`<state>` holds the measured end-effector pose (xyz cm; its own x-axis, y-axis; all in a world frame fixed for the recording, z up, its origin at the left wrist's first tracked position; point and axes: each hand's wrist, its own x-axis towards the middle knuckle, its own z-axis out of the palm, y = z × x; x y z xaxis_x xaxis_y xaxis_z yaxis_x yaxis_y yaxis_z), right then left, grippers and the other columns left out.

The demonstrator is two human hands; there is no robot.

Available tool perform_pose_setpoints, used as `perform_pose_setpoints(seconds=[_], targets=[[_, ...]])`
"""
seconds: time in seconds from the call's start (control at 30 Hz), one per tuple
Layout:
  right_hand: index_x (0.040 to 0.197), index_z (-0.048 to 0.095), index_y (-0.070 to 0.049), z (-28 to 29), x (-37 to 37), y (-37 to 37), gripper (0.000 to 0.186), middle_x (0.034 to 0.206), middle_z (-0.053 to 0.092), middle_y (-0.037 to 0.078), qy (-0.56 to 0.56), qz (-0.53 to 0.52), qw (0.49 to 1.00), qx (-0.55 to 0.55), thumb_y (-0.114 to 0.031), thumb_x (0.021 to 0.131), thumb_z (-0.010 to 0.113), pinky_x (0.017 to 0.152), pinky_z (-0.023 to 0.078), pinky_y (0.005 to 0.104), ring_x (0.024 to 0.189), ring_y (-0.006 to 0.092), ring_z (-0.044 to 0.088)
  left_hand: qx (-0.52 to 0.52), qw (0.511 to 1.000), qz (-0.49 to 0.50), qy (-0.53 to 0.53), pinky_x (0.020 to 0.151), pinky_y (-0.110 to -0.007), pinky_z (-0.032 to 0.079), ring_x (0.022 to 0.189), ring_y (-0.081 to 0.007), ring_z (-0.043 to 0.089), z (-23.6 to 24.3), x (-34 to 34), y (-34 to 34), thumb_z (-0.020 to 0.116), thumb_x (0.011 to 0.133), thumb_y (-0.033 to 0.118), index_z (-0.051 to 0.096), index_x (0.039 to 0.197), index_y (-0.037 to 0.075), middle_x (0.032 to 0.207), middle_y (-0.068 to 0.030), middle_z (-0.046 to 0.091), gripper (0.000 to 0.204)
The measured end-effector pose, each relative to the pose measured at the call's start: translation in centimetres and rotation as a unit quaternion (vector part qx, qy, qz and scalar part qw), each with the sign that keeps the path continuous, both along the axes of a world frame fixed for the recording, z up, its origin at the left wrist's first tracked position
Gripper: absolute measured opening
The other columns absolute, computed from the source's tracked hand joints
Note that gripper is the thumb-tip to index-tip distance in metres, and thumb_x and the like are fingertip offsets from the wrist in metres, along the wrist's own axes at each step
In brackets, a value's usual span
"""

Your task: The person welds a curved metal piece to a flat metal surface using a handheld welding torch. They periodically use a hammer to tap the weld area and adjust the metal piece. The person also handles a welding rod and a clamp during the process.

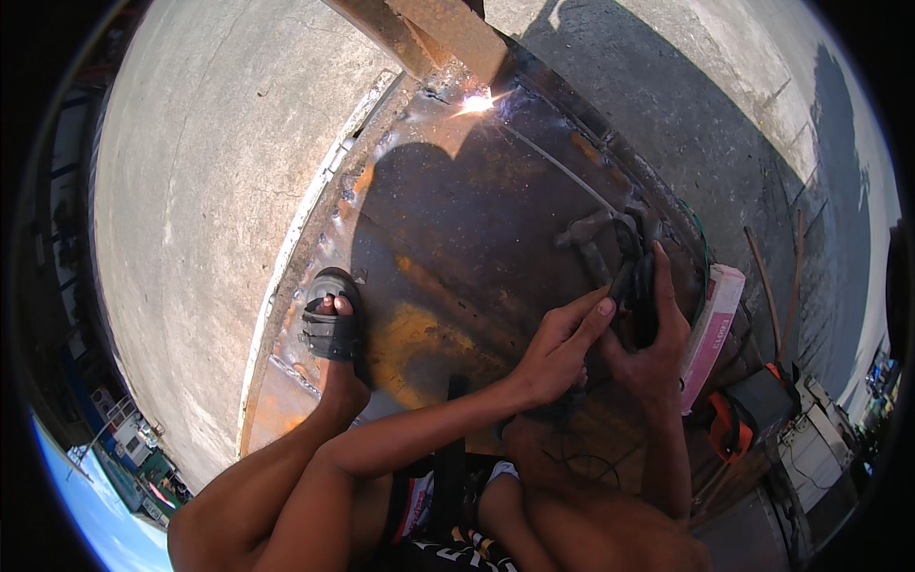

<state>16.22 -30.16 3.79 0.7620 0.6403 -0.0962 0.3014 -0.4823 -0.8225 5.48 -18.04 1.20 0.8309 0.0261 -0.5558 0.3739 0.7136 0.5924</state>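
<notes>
A rusty steel plate [448, 219] lies under me, and my sandalled left foot [334, 319] rests on it. At its far end, a bright welding arc [479, 101] burns by the foot of a rusty steel beam [457, 43]. A thin welding rod [558, 164] runs back from the arc to a black electrode holder [633, 286]. My right hand [658, 338] is wrapped round that holder from the right. From the left, my left hand [564, 351] is closed with its thumb and fingers at the holder's side.
A hammer-like metal tool [589, 234] lies on the plate beside the holder. Along the right stand a long pink and white box [713, 334], an orange and black item [734, 429] and thin rusty bars [767, 286]. Concrete ground [210, 191] surrounds the plate, with a raised edge at left.
</notes>
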Motion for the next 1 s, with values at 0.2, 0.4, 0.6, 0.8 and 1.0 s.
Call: perform_pose_setpoints(seconds=[0.2,0.4,0.6,0.8,1.0], targets=[[0.163,0.036,0.002,0.04,0.03,0.03,0.102,0.124,0.071,0.023,0.003,-0.002,1.0,-0.001,-0.015,0.077,0.087,0.091,0.059,0.0412,0.108,0.0323,0.075,-0.013,1.0,-0.003,-0.006,0.073,-0.025,0.052,0.082,-0.005,0.057,0.4,0.01,0.36,0.042,0.118,0.037,0.062,0.137,-0.004,0.098,-0.0003,0.065,0.049],[0.163,0.036,0.002,-0.04,0.09,0.04,0.102,0.123,0.071,0.022,-0.005,0.002,1.0,0.001,-0.015,0.077,0.087,0.091,0.059,0.0412,0.107,0.0318,0.075,0.004,1.0,0.004,-0.012,0.078,-0.025,0.053,0.087,-0.0056,0.058,0.17,0.08,0.18,0.042,0.118,0.036,0.061,0.139,-0.004,0.106,-0.0025,0.067,0.05],[0.163,0.036,0.002,-0.14,0.19,0.1,0.102,0.118,0.072,0.02,-0.026,0.007,1.0,0.003,-0.014,0.077,0.087,0.09,0.059,0.041,0.105,0.031,0.075,-0.013,1.0,-0.011,0.015,0.072,-0.024,0.052,0.081,-0.0045,0.057,0.42,0.08,0.36,0.043,0.117,0.037,0.063,0.138,-0.002,0.099,-0.0005,0.066,0.048],[0.163,0.036,0.002,0.02,0.24,0.23,0.101,0.118,0.072,0.02,-0.034,0.01,0.999,0.002,-0.014,0.077,0.088,0.09,0.059,0.041,0.105,0.031,0.075,0.002,1.0,0.0,0.004,0.064,-0.022,0.051,0.072,-0.0035,0.055,0.12,0.17,0.07,0.043,0.117,0.039,0.064,0.136,0.0,0.087,0.0023,0.061,0.048],[0.163,0.037,0.003,0.01,0.33,0.23,0.102,0.119,0.072,0.02,-0.034,0.009,0.999,0.0,-0.014,0.077,0.088,0.09,0.059,0.0407,0.105,0.0308,0.075,-0.022,1.0,-0.001,0.011,0.063,-0.022,0.05,0.072,-0.0029,0.055,0.29,0.15,0.24,0.043,0.117,0.039,0.064,0.134,0.0,0.085,0.0032,0.06,0.047]])
